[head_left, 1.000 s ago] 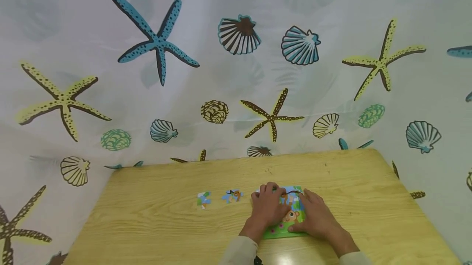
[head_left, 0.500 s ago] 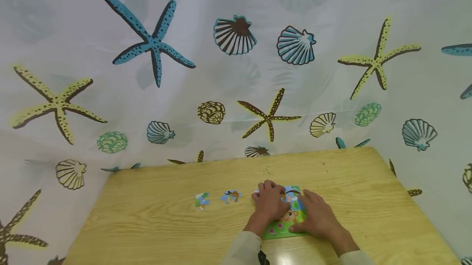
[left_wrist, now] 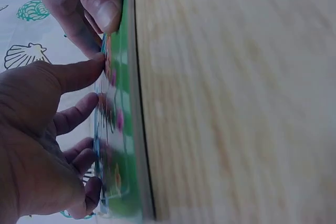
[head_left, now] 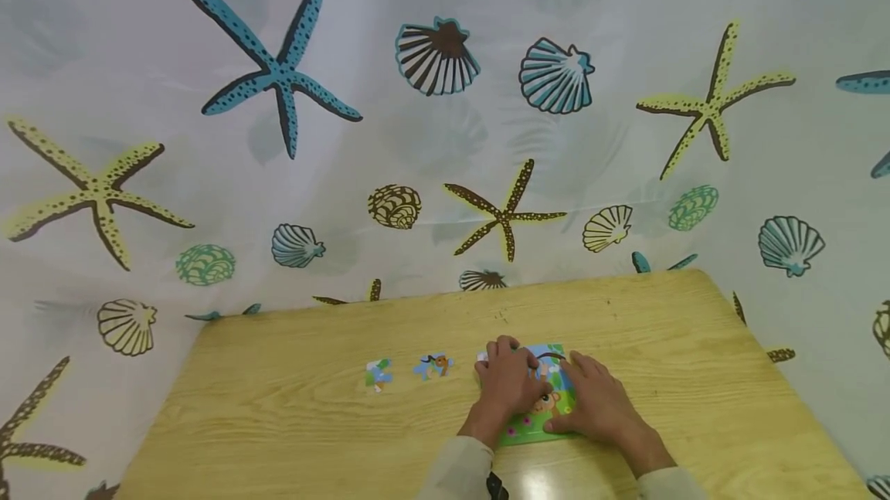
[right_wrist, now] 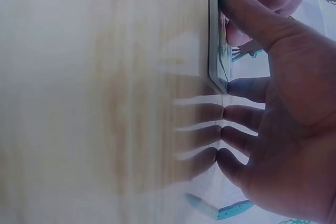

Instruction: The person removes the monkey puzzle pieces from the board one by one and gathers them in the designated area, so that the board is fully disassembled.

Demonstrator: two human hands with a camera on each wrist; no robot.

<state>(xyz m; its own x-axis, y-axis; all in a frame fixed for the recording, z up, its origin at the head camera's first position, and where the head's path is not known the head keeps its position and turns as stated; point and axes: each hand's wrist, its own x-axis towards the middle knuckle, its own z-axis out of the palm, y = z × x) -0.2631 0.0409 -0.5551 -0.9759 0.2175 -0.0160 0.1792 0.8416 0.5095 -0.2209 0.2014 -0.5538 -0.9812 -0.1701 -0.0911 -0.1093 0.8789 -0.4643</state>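
Moved since the earlier frame: left hand (head_left: 506, 386), slightly rightward over the picture puzzle (head_left: 531, 430), thumb now nearer the printed animal's eye. Right hand (head_left: 603, 401): same place at the puzzle's right side.

Left to right:
- Cloth (head_left: 424, 144), white, printed with starfish and shells; hangs behind and beside the worktop (head_left: 292, 384).
- Worktop: pale yellow, wood-grained.
- First loose piece (head_left: 378, 376), blue, green and white; flat, apart from the puzzle.
- Second loose piece (head_left: 433, 366), blue with a brown figure; between first piece and puzzle.
- Left hand: fingers bent and parted, tips touching the puzzle's face; whether a piece lies beneath cannot be told.
- Puzzle: flat on the worktop, under and between both hands; green lower edge, pink flowers.
- Right hand: fingers straight, spread; thumb on the puzzle's near edge, index tip at its corner, remaining tips on the worktop.
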